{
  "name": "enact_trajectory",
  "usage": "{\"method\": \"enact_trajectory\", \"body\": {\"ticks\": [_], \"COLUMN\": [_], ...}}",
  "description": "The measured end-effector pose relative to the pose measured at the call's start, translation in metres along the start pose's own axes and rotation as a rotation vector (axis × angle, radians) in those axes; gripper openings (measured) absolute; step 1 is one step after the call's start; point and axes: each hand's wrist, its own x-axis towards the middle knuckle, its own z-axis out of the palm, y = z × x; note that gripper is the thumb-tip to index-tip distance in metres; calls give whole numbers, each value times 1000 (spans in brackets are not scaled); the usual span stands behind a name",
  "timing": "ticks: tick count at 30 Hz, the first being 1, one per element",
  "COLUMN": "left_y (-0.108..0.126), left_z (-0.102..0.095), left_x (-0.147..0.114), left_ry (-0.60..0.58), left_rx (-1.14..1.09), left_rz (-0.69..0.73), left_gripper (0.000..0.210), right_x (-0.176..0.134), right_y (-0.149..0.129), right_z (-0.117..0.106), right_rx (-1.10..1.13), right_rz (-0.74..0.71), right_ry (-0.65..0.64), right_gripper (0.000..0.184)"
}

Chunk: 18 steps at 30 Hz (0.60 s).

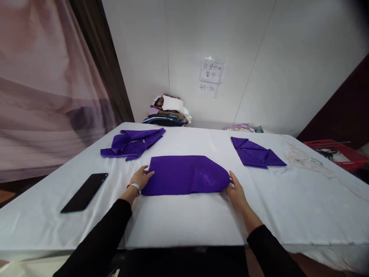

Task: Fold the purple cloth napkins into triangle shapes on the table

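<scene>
1. Head view looks down on a white-covered counter [184, 223] that fills most of the scene.
2. At the centre lies a folded purple cloth [186, 175], flat, its far corners turned in.
3. At 11 o'clock from it sits a loosely bunched purple cloth [132, 143]; at 2 o'clock, a neatly folded purple napkin [255, 154]. Both lie well apart from the centre piece.
4. A stack of folded fabrics [168, 110] rests at 12 o'clock by the wall.
5. A black phone [85, 192] lies at 9 o'clock, near the left arm.
6. The left hand [140, 177], a bracelet at the wrist, is loosely open, fingers touching the centre cloth's left edge.
7. The right hand [235, 189] is open, fingertips against the cloth's right edge, near the close corner.
</scene>
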Motion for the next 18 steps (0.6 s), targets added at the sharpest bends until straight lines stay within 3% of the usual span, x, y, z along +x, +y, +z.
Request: {"method": "enact_trajectory", "body": {"ticks": [3,6,9,13,18], "left_y": [-7,-13,-19,-23,-23], "left_z": [4,7,5,-9,-28], "left_x": [-18,-35,-45,-51,-69], "left_ry": [17,27,-1,10,-81], "left_rx": [73,81,-20,-317,-483], "left_rz": [92,116,64,32,27], "left_gripper": [57,52,42,36,43], "right_x": [3,11,20,18,-12], "right_y": [5,9,6,-12,-48], "right_z": [-4,-5,-6,-15,-38], "right_rx": [-287,-416,-372,-209,-112], "right_rz": [-217,-325,-389,-469,-376], "right_ry": [-91,-148,-137,-90,-98], "right_gripper": [69,55,38,27,23]}}
